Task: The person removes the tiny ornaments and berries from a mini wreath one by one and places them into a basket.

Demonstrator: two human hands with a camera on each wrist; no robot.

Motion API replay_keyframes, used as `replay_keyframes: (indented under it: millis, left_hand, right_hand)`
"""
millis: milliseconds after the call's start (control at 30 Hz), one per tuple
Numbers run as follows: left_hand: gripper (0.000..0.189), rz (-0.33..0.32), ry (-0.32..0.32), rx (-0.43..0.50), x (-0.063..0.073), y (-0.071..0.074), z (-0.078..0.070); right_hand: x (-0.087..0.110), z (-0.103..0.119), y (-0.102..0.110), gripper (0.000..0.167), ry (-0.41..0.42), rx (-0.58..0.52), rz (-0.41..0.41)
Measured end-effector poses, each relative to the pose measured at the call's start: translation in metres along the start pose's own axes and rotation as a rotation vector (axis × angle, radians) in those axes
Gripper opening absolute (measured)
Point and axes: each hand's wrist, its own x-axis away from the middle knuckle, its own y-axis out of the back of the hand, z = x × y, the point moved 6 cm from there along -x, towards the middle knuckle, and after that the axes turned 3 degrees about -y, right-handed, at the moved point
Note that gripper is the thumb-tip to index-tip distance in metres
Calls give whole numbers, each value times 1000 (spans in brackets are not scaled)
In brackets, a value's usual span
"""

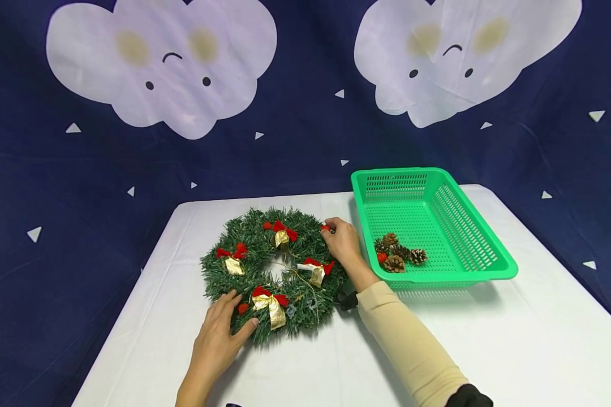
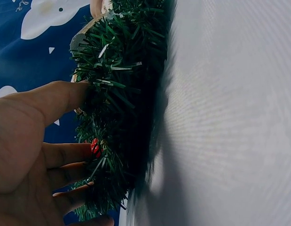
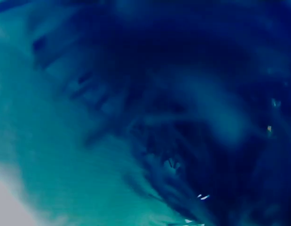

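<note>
A green tinsel wreath [image 1: 297, 226] lies on the white table, with red-and-gold bows [image 1: 270, 305] around its ring. At its upper right, my right hand [image 1: 342, 240] pinches a small red berry [image 1: 326, 228] against the greenery; the fingers partly hide it. My left hand [image 1: 216, 336] rests on the wreath's lower left edge, thumb and fingers spread, beside another red berry [image 1: 242, 308]. In the left wrist view, the fairly straight fingers of the left hand [image 2: 23, 150] touch the wreath [image 2: 121, 94] near a red berry [image 2: 95, 148]. The right wrist view is dark and blurred.
A green plastic basket [image 1: 489, 265] stands right of the wreath, close to the right forearm. In its near left corner lie several pine cones [image 1: 394, 263] and a red berry [image 1: 382, 258]. A dark blue cloth with clouds [image 1: 295, 164] hangs behind the table [image 1: 147, 339].
</note>
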Motion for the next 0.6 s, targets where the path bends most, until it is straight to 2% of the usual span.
replay_keyframes:
  millis: [400, 600]
  left_hand:
    - [68, -10, -8, 0, 0, -1, 1]
    - [69, -5, -5, 2, 0, -1, 1]
  right_hand:
    - [0, -4, -2, 27, -57, 2, -17]
    - [0, -4, 0, 25, -28, -29, -83]
